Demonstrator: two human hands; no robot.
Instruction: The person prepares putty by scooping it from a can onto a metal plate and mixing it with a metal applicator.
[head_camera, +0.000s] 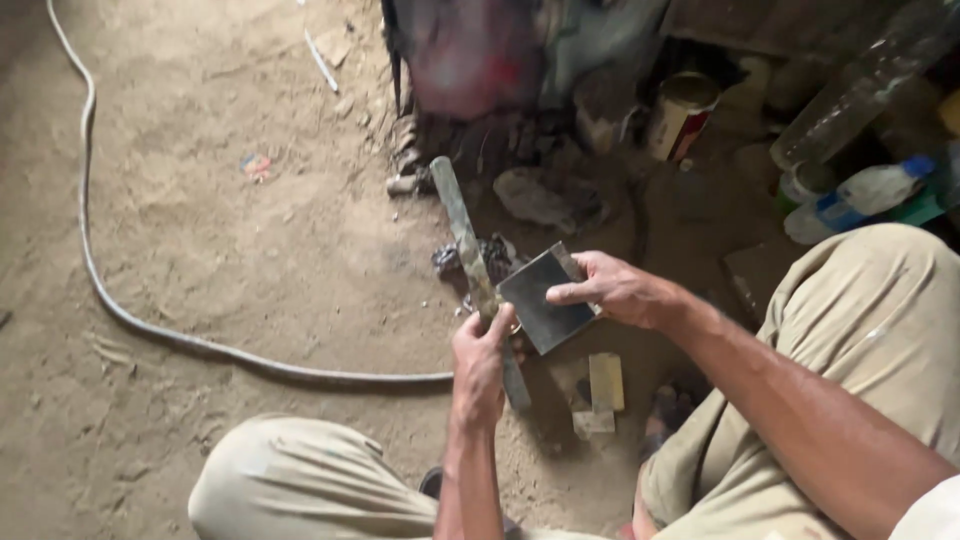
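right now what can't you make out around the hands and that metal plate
- Head view: the underside of the dark square plate faces away from the camera.
- The lower end of the long flat bar passes behind the left hand, so the grip is hidden.
- The right hand has fingers covering the plate's right edge.
- The red-and-grey object at the top is blurred and cut by the edge.

Bare forearms, beige trousers (300, 480), a white sleeve edge (935, 515)
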